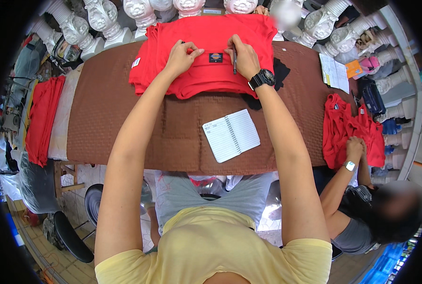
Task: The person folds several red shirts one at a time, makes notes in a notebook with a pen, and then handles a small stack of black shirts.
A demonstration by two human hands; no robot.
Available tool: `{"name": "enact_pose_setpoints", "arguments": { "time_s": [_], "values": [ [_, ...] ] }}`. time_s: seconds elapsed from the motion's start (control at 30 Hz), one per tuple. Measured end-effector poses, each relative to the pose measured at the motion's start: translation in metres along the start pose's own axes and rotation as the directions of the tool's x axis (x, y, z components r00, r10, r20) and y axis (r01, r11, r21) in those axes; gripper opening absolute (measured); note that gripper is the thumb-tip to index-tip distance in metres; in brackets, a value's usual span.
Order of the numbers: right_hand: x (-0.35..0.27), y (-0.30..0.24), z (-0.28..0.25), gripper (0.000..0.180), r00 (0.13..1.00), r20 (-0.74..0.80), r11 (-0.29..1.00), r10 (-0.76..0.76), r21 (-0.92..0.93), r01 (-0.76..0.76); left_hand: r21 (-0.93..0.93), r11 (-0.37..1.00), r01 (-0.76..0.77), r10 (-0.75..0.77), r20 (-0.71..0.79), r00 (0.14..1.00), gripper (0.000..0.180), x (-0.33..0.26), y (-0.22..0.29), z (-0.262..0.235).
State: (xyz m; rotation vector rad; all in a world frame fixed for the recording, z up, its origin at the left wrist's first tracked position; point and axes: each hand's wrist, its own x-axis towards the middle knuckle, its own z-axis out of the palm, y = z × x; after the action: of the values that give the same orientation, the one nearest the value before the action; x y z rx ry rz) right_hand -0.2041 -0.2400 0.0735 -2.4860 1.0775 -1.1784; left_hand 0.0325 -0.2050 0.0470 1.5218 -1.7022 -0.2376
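Note:
A pile of folded red garments [206, 33] lies at the far side of the table, with a small dark label [215, 57] on the top one. To the label's left, my left hand [183, 57] pinches the red cloth between thumb and fingertips. A small dark bit, too small to name, shows by its fingers. On the label's other side is my right hand [245, 57], wearing a black watch. A dark pen [234, 61] is held in it, pointing down toward me, and its fingertips touch the cloth.
An open spiral notebook [231, 136] lies on the brown tablecloth [182, 137] nearer me. More red garments [45, 118] lie at the left. At the right, a person's hands [356, 147] hold red garments [338, 128]. White ornate columns [104, 21] line the far edge.

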Motion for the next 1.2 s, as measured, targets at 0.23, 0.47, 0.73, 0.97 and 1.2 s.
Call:
{"name": "enact_pose_setpoints", "arguments": {
  "time_s": [0.23, 0.47, 0.73, 0.97, 1.2],
  "values": [
    [-0.053, -0.048, -0.032, 0.030, 0.996, -0.095, 0.987, -0.006, 0.158, 0.021, 0.161, 0.978, -0.132, 0.142, -0.052, 0.989, 0.034, -0.065, 0.046, -0.048],
    [-0.200, -0.098, -0.016, 0.023, 0.861, 0.297, 0.580, 0.413, 0.644, -0.500, 0.064, 0.989, -0.136, 0.125, 0.150, 0.981, 0.021, -0.256, 0.105, -0.012],
    [-0.194, -0.113, 0.022, 0.019, 0.814, 0.344, 0.430, 0.469, 0.715, -0.550, 0.370, 0.928, -0.045, 0.005, 0.109, 0.994, 0.055, -0.297, 0.116, 0.026],
    [-0.204, -0.092, 0.044, 0.041, 0.895, 0.111, 0.786, 0.431, 0.441, -0.434, 0.368, 0.929, -0.025, 0.000, 0.067, 0.998, 0.054, -0.301, 0.112, 0.029],
    [-0.201, -0.096, 0.047, 0.042, 0.886, 0.100, 0.786, 0.452, 0.424, -0.449, 0.378, 0.925, -0.026, 0.008, 0.051, 0.999, 0.054, -0.301, 0.112, 0.028]
  ]
}}
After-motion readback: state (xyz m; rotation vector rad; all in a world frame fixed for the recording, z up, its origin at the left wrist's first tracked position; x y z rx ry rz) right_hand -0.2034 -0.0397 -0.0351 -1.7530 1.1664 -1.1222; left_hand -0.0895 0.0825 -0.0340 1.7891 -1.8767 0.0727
